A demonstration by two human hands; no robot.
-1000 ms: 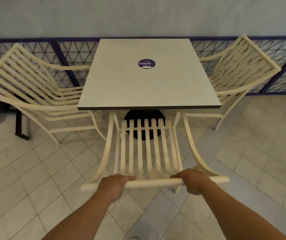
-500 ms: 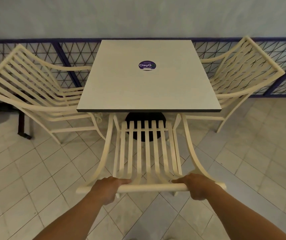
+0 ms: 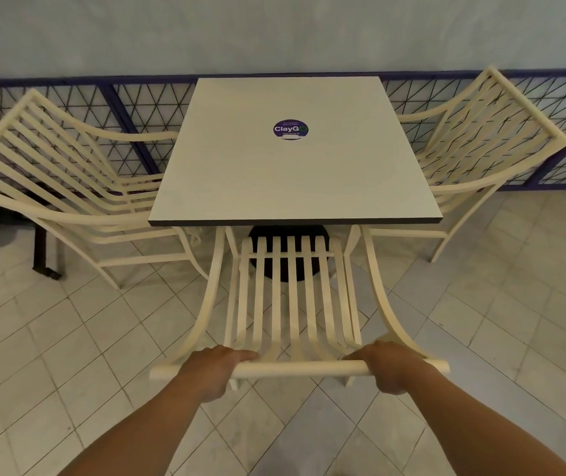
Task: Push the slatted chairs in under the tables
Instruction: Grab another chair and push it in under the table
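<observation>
Near slatted chair (image 3: pixel 291 286): crept farther under near edge of table (image 3: pixel 295 173) in 1 s, seat mostly outside | left hand (image 3: pixel 211 367), right hand (image 3: pixel 391 367): each wrapped round its top rail (image 3: pixel 302 367) | judged: push unfinished, keep going

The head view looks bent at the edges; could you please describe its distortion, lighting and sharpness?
Head view: wide-angle bowing curves the railing and splays the side chairs; lighting dim, even, no glare on the table; sticker lettering sharp; left hand, right hand on the chair unblurred.
</observation>
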